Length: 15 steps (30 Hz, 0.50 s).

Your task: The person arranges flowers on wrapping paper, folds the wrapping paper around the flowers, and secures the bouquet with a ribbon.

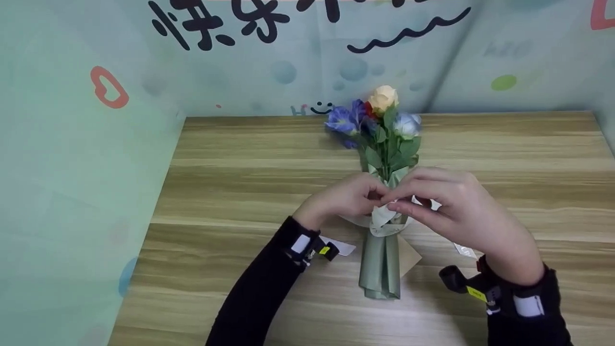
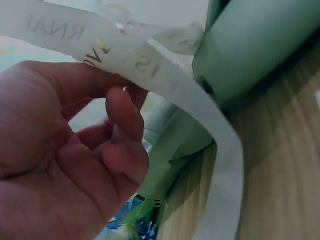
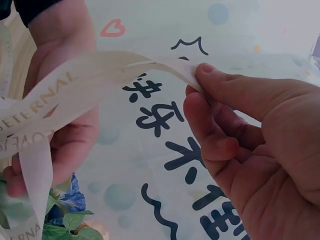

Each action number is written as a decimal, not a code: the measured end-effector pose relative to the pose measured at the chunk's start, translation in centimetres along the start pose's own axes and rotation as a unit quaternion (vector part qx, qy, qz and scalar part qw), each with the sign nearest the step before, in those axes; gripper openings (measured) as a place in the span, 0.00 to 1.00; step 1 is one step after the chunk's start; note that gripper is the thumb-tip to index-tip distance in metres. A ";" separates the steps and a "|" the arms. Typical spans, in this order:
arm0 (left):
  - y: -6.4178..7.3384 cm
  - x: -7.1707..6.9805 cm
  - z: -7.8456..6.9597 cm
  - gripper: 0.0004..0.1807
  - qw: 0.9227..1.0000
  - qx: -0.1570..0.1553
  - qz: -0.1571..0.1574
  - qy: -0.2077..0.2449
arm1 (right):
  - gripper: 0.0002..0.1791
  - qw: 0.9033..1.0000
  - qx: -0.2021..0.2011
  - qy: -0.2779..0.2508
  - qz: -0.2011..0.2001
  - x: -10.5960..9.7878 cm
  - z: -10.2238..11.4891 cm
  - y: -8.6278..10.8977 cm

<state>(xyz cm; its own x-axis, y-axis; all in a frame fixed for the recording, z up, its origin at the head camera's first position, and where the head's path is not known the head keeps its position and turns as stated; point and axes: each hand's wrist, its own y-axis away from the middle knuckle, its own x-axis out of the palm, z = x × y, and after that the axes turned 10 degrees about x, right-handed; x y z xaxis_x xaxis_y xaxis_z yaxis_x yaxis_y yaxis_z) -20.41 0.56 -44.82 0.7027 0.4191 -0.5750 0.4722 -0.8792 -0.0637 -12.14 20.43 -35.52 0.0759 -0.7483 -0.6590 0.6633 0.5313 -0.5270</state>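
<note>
A bouquet (image 1: 390, 144) of artificial-looking flowers, purple-blue, cream, red and pale blue, lies on the table with its blooms at the back. Green wrapping paper (image 1: 379, 269) covers its stems. Around the wrap's middle runs a white ribbon (image 1: 387, 229) with gold lettering, also looping wide in the right wrist view. My left hand (image 1: 348, 194) holds the ribbon at the bouquet's left side, its fingers curled beneath the band in the left wrist view. Between thumb and index finger, my right hand (image 1: 456, 206) pinches a ribbon end from the right.
A brown square of paper or card (image 1: 409, 257) sticks out beside the wrap's lower right. A white strip (image 1: 340, 246) lies near the left wrist, and a small shiny piece (image 1: 464, 250) near the right. A printed backdrop (image 1: 288, 72) rises behind the wooden table (image 1: 230, 192).
</note>
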 end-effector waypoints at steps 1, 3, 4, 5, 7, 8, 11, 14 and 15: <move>-0.4 -0.1 -0.2 0.08 0.999 -0.012 0.013 -0.035 | 0.15 1.000 -0.002 -0.001 0.003 0.1 0.0 -0.1; -1.2 -0.2 -0.7 0.09 0.994 -0.033 0.040 -0.098 | 0.16 1.000 -0.002 -0.006 0.007 0.3 -0.1 -0.2; -1.5 -0.2 -1.0 0.10 0.991 -0.039 0.053 -0.120 | 0.16 1.000 -0.003 -0.008 0.007 0.3 -0.1 -0.2; -1.9 -0.1 -1.2 0.11 0.988 -0.041 0.062 -0.137 | 0.16 1.000 -0.004 -0.010 0.007 0.4 -0.1 -0.2; -2.5 0.2 -1.5 0.10 0.983 -0.032 0.072 -0.163 | 0.16 1.000 -0.005 -0.012 0.006 0.5 -0.1 -0.2; -2.7 0.3 -1.6 0.08 0.983 -0.029 0.071 -0.167 | 0.16 1.000 -0.005 -0.012 0.007 0.5 -0.1 -0.3; -3.2 0.8 -1.8 0.11 0.987 -0.029 0.062 -0.145 | 0.16 1.000 -0.005 -0.012 0.010 0.6 -0.1 -0.3; -3.0 1.2 -2.3 0.16 0.992 -0.054 0.040 -0.106 | 0.16 1.000 -0.005 -0.011 0.015 0.8 -0.1 -0.3; -2.9 1.3 -2.5 0.17 0.993 -0.061 0.034 -0.093 | 0.16 1.000 -0.006 -0.011 0.017 0.8 -0.1 -0.4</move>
<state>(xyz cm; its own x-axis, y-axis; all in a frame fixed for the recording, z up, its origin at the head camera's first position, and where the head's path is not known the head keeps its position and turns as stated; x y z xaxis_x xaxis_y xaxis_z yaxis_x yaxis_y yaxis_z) -19.54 4.19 -43.36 0.6298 0.2997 -0.7166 0.4957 -0.8654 0.0737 -12.37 19.64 -35.91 0.1143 -0.7383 -0.6648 0.6508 0.5612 -0.5114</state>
